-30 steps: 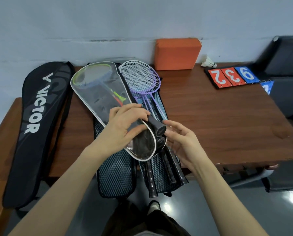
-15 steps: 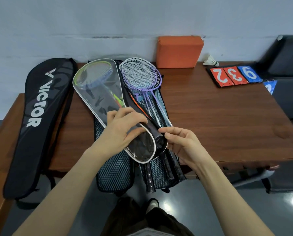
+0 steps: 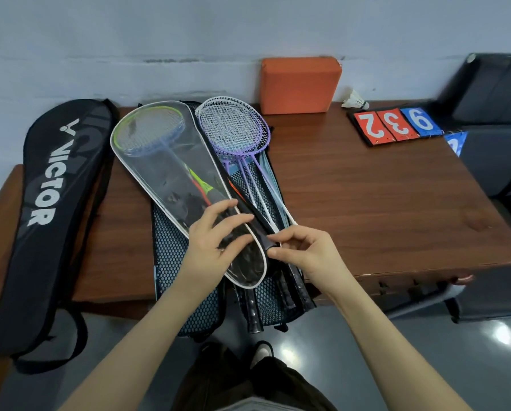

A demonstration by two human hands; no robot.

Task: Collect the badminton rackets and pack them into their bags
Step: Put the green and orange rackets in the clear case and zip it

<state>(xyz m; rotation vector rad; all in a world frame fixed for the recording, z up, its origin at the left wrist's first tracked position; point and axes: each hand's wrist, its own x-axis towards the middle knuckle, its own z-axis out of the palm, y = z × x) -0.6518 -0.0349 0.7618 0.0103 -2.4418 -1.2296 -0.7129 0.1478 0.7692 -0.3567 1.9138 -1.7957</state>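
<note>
Brown wooden surface [image 3: 367, 203] along a pale wall. Black VICTOR bag [image 3: 43, 209] at far left, hanging over the near edge. Dark mesh bags [image 3: 171, 256] in the middle, under everything else, also overhanging. On top, clear white-trimmed racket cover [image 3: 165, 173] with a green-and-blue racket [image 3: 150, 132] inside, head toward the wall. Just beside it, purple rackets [image 3: 233, 129], uncovered, shafts running toward the near edge. Orange block [image 3: 300, 84] against the wall; red and blue number cards [image 3: 396, 126] at right, shuttlecock [image 3: 355, 99] behind them. Left hand [image 3: 215, 247] lying over the cover's narrow end, fingers curled around its edge. Right hand [image 3: 304, 250] pinching the black handle end at the cover's opening.
</note>
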